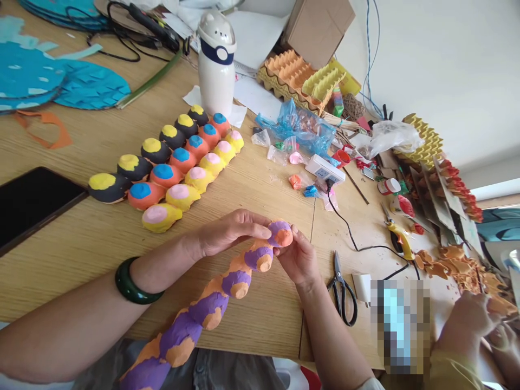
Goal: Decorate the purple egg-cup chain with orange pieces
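Holding purple-and-orange clay-covered bump strip (209, 306) by its upper end only, w/ L hand (231, 230) on one side of end bump & R hand (299, 260) on the other. Sits right at the fingertips, w/ no gap to cross; from there runs diag. down twd body and to the L, betw. the forearms, past table edge (252, 349) and over the lap, then out of frame at btm. Can't see lower end, so can't tell what props it, if anything. Closed lightly on L side, w/ fingertip against purple of end bump; pinched on R side, w/ thumb close by the orange cap & other fingertips tucked partly under, hence hard to make out. Equally near at the tip for both hands, but along most of its length nearer to L forearm, w/ dark green bangle (127, 288), than to R. Beyond L hand, on tabletop, set side by side on approx. same diag.: black-and-yellow row (151, 145), orange-and-blue row (181, 158), yellow-and-pink row (197, 176), all apart from strip. Just beside R forearm, on its outer side: black-handled scissors (338, 276), untouched, w/ blades pointing away from body.
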### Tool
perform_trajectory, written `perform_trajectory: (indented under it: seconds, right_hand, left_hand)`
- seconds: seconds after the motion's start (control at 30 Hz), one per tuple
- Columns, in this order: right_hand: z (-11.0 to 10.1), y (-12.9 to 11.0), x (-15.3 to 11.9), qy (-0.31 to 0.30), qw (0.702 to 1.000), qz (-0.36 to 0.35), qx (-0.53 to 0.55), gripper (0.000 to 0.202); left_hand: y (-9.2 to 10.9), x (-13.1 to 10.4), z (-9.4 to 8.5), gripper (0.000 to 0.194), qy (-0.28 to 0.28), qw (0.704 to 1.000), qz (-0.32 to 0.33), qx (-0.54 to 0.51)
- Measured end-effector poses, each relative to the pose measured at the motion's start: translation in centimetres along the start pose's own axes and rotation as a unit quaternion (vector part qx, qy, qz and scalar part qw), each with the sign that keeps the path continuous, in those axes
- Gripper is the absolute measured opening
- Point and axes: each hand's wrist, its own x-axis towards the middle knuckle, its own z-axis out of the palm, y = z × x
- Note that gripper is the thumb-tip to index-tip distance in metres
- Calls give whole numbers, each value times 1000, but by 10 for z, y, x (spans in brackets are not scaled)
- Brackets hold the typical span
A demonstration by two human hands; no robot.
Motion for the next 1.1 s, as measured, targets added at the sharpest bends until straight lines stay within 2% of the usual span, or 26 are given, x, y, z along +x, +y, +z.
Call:
perform_trajectory:
  seconds: [0.07,0.3,0.6,0.87,1.1]
  right_hand:
    - [1,0,0,-9,1000,1,8,28]
    - [1,1,1,-8,1000,0,-5,31]
    - [-2,3,1,1,1000,5,-15,32]
    - [-1,6,2,10,1000,13,-21,33]
    - [-1,3,2,8,1000,19,5,32]
  left_hand:
    - [-1,0,-2,22,-14,1000,2,-2]
    - [-11,3,-7,23,-13,1000,3,-5]
    - [-11,3,-9,23,-18,1000,-9,-24]
    - [-16,5,-6,21,46,995,-44,-78]
    - [-11,4,-5,24,7,999,-18,-49]
